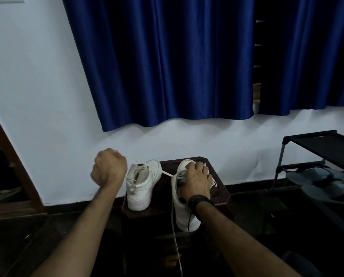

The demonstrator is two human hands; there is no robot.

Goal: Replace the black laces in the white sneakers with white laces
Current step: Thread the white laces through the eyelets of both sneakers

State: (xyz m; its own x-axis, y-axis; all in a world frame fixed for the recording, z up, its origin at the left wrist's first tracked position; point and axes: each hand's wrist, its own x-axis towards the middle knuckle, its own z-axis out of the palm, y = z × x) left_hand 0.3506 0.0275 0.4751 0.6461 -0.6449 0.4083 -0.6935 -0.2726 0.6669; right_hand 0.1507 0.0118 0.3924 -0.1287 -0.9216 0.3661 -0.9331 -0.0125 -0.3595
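Observation:
Two white sneakers stand on a dark brown stool [163, 186], heels toward me. The left sneaker [141, 188] stands upright by itself. My right hand [197, 181] lies over the top of the right sneaker [184, 214] and grips it around the tongue and eyelets. My left hand [109, 168] is raised to the left in a fist, pinching a white lace [164, 172] that runs taut from the fist across to the right sneaker. The lace's other end [176, 244] hangs down past the stool's front. No black lace is visible.
A white wall and blue curtains [167, 62] are behind the stool. A black shoe rack [315, 152] with grey sandals [327, 182] stands at the right. A brown wooden frame [9, 154] is at the left. The floor is dark.

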